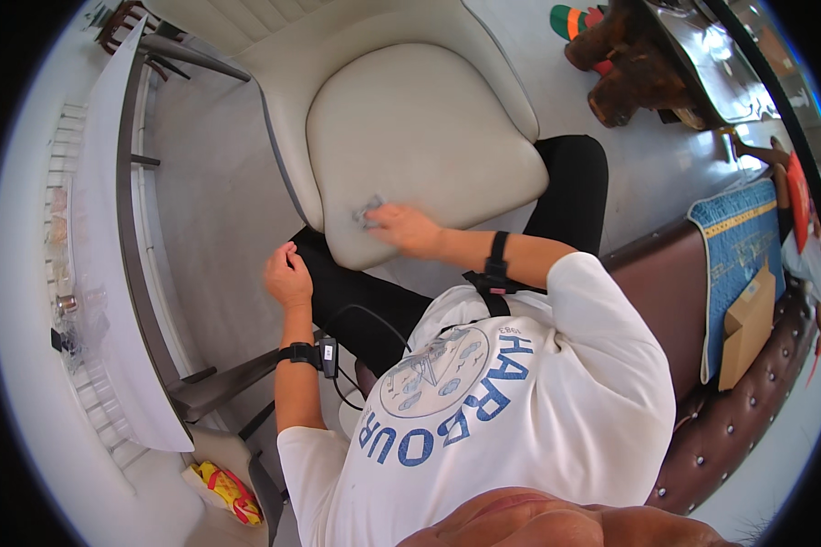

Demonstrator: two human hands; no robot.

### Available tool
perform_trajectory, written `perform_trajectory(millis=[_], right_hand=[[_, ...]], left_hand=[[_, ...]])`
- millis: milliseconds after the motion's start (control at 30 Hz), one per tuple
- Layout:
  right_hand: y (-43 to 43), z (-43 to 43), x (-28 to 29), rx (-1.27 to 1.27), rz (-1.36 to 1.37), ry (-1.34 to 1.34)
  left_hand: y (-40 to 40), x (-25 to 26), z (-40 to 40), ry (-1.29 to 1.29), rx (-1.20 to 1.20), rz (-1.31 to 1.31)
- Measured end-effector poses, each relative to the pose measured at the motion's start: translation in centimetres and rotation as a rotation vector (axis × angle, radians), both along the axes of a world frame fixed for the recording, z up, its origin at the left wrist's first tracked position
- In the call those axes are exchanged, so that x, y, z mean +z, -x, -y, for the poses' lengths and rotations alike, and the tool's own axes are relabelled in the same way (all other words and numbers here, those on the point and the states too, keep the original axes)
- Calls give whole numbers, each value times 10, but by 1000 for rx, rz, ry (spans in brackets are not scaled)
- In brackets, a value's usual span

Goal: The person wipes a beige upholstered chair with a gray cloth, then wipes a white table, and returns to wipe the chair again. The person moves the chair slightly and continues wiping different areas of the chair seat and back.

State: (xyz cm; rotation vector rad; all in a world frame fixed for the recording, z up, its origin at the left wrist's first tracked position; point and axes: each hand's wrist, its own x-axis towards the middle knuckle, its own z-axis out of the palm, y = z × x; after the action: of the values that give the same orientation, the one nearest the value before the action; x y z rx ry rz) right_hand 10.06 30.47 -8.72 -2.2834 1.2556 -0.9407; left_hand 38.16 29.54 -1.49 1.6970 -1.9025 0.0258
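Observation:
A cream padded chair [417,137] with a rounded seat and curved armrests stands right before me. My right hand [405,228] is over the front left part of its seat, fingers closed on a small crumpled grey cloth [368,212]. The cloth touches the seat; both it and the hand look blurred. My left hand [289,277] is loosely curled beside my left knee, close to the chair's front corner, and nothing shows in it.
A white-topped table [113,273] with dark legs stands at left. Another chair [246,472] holds a yellow-and-red packet [226,489]. To the right, a brown tufted sofa [732,431] bears a blue mat [739,225] and a cardboard box [746,335]; a person's legs [766,154] show beyond.

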Motion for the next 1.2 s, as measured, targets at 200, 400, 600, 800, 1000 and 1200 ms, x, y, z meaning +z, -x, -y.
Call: perform_trajectory(millis=[200,400,600,800,1000,1200], right_hand=[[48,79,20,-172,-212,95],[164,119,29,-924,-326,80],[-6,76,-3,-119,-182,44],[-3,141,19,-146,-195,82],[155,191,42,-928,-588,-94],[59,113,17,-276,-736,179]], left_hand=[[-1,2,-1,6,-4,-23],[0,1,1,-4,-12,-84],[2,5,2,32,-20,-66],[2,10,-1,11,3,-85],[2,12,1,28,-14,-110],[3,14,1,29,-8,-115]])
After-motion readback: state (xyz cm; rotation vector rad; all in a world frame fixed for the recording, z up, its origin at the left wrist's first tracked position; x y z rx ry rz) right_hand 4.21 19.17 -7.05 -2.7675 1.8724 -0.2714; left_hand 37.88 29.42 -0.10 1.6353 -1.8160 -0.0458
